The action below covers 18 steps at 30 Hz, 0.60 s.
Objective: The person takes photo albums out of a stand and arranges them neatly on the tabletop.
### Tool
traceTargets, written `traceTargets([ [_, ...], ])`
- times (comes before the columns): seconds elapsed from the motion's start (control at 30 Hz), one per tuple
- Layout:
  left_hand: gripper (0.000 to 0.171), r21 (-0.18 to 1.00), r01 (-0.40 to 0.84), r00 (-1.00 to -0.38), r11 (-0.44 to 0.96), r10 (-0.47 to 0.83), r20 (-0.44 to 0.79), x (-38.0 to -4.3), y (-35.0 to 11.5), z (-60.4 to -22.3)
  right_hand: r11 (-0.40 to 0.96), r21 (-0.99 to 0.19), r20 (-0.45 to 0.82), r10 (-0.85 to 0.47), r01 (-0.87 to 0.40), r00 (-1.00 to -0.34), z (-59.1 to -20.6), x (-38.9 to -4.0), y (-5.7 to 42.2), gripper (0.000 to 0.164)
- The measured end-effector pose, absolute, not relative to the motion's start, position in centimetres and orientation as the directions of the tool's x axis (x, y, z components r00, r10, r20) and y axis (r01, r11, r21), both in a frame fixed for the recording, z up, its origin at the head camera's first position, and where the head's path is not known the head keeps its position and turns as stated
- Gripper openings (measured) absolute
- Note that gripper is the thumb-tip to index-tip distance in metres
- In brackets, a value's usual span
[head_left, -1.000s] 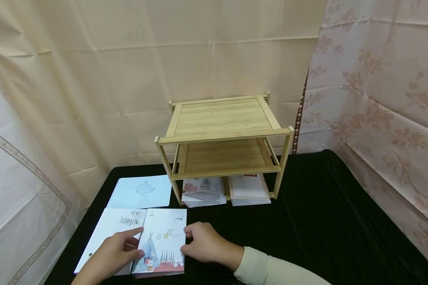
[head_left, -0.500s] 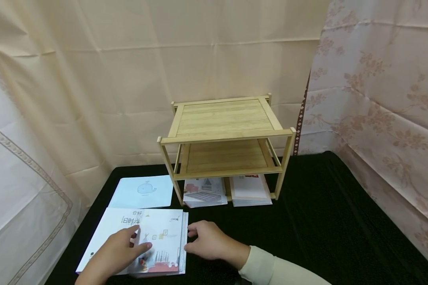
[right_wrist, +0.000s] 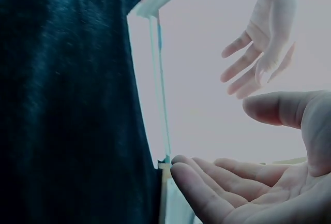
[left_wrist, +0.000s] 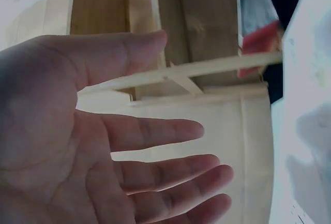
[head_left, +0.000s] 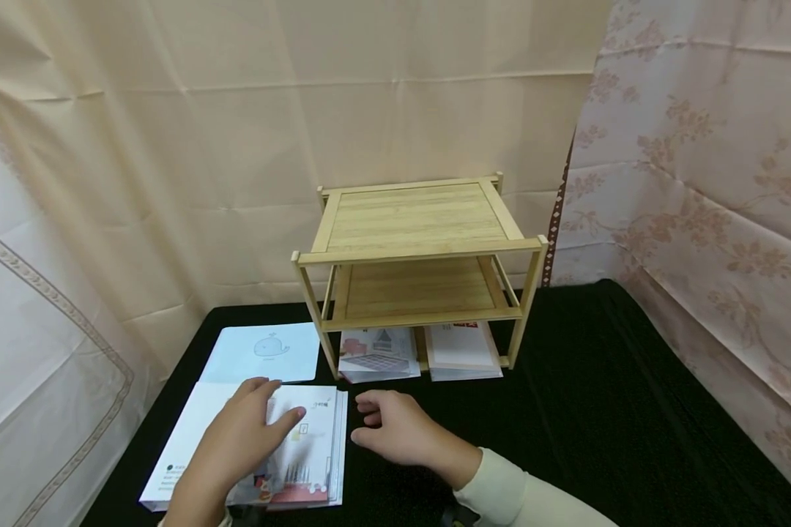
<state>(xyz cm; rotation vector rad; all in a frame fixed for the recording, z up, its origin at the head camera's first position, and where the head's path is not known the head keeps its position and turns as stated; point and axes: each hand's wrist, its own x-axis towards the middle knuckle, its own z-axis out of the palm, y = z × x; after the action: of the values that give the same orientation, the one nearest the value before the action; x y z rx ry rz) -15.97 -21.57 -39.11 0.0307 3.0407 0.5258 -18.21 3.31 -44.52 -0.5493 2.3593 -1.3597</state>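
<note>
In the head view, the left hand (head_left: 240, 432) stretches over a white illustrated book (head_left: 316, 413) along the table's left edge, its fingers long and its thumb set wide; whether it touches the cover cannot be told. The hand and wrist hide much of the picture and its join with a white panel (head_left: 184, 428) on the left, so one volume or two is unclear. The right hand (head_left: 398, 432) sits just right of the book, fingers loosely bent, its pale sleeve (head_left: 507, 487) cut off by the frame. A sheet with a whale drawing (head_left: 237, 355) lies near the table's far left corner. Toward the far edge, a wooden rack (head_left: 422, 216) partly covers a grey-and-pink booklet (head_left: 379, 359) and a white booklet (head_left: 461, 351). Black cloth covers the table (head_left: 606, 410), whose near edge is out of frame; cream (head_left: 369, 95), floral pink (head_left: 712, 161) and white (head_left: 46, 373) hangings surround it. In the left wrist view, the left hand's fingers are spread apart before the sideways rack; a red patch (left_wrist: 258, 48) is too cropped to identify. In the right wrist view, the right hand's fingers curve gently with the thumb well apart, beside the book's edge; glare washes out its face, and the left hand shows pale above.
</note>
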Motion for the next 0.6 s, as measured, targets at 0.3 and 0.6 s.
traceTargets([
  [0.3, 0.065, 0.411, 0.081, -0.997, 0.908, 0.075, 0.031, -16.8, -19.7, -37.6, 0.472, -0.86, -0.057, -0.465, -0.194, -0.883, -42.9, -18.5, 4.7, 0.056],
  [0.6, 0.065, 0.489, 0.166, -0.986, 0.856, 0.158, 0.058, -18.6, -18.3, -36.4, 0.422, -0.884, 0.005, -0.425, -0.203, -0.905, -41.3, -19.1, 6.2, 0.06],
])
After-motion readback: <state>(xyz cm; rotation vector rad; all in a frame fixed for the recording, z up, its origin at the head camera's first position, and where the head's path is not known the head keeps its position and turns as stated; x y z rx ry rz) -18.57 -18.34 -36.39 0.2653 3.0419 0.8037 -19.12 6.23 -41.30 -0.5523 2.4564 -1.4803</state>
